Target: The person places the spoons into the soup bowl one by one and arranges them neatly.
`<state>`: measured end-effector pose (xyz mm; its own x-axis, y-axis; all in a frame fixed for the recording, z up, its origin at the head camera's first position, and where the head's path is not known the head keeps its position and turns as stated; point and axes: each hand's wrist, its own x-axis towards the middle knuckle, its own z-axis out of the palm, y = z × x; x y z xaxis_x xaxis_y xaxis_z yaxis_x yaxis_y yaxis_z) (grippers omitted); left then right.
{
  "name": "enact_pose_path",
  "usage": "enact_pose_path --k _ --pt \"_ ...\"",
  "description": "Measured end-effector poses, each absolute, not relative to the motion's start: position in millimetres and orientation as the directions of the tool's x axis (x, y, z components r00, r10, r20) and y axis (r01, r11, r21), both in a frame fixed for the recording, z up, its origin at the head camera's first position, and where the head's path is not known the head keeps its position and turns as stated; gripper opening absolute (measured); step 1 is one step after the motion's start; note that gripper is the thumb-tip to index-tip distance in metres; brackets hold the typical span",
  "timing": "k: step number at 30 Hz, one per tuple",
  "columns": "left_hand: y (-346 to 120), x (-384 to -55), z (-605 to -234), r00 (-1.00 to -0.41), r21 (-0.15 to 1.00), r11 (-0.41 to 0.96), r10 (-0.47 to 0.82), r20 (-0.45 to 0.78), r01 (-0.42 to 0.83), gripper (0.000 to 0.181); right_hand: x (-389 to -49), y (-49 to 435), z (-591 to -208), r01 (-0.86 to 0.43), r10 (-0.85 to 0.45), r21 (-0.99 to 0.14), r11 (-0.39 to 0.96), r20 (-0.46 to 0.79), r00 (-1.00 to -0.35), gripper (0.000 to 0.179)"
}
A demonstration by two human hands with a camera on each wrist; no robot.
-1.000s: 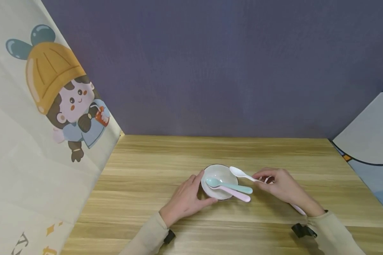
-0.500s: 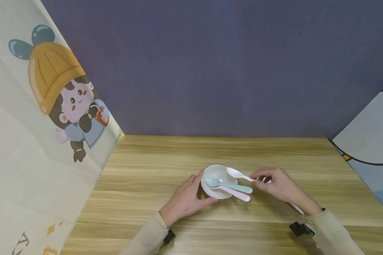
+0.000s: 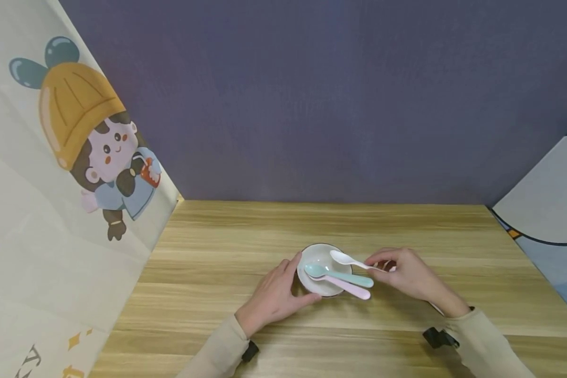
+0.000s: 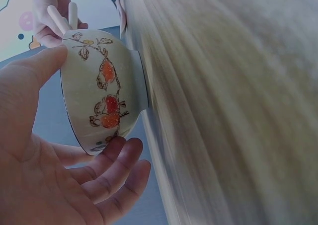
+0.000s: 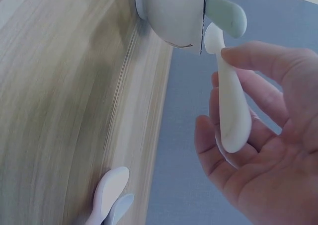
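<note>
A small white bowl (image 3: 307,286) with a dark rim stands on the wooden table; painted red fruit and leaves show on its side in the left wrist view. My left hand (image 3: 274,296) holds the bowl, thumb on the near rim and fingers round the left side. A mint-green spoon (image 3: 349,276) and a pink spoon (image 3: 356,291) lean in it, handles over the right rim. My right hand (image 3: 408,273) pinches a white spoon (image 5: 232,106) by its handle. Its bowl end (image 3: 341,257) is above the bowl's right rim.
Two more spoons lie on the table (image 3: 217,231) below the right hand: a pale pinkish one (image 5: 110,187) and a bluish-white one (image 5: 120,208). A dark blue-grey panel (image 3: 331,105) rises behind the table, with printed cloth at both sides.
My right hand has moved a little to the left, bringing the white spoon's tip further over the bowl. The left hand, the bowl and the two spoons in it have stayed put.
</note>
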<state>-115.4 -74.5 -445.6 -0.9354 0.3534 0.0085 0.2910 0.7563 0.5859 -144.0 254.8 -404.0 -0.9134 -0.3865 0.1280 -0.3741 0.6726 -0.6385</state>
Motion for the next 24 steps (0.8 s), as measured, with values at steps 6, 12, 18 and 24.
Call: enact_pose_path --k 6,12,18,24 --pt "-73.7 -115.1 -445.6 -0.937 0.586 0.757 0.35 0.008 0.289 0.111 -145.7 251.7 -403.8 -0.37 -0.4 -0.648 0.666 0.108 -0.91 0.009" --pt "-72.4 -115.4 -445.6 -0.936 0.583 0.759 0.352 0.009 0.291 0.112 -148.2 249.5 -403.9 -0.376 -0.415 -0.644 0.666 0.099 -0.904 0.01" --pt "-71.6 -115.5 -445.3 -0.935 0.59 0.752 0.355 0.012 0.293 0.111 -150.5 246.4 -403.2 -0.377 -0.429 -0.658 0.652 0.089 -0.899 0.01" --pt "-70.6 -116.6 -446.2 -0.934 0.582 0.757 0.356 0.013 0.297 0.112 -152.2 243.0 -400.7 -0.38 -0.448 -0.663 0.645 0.075 -0.891 0.009"
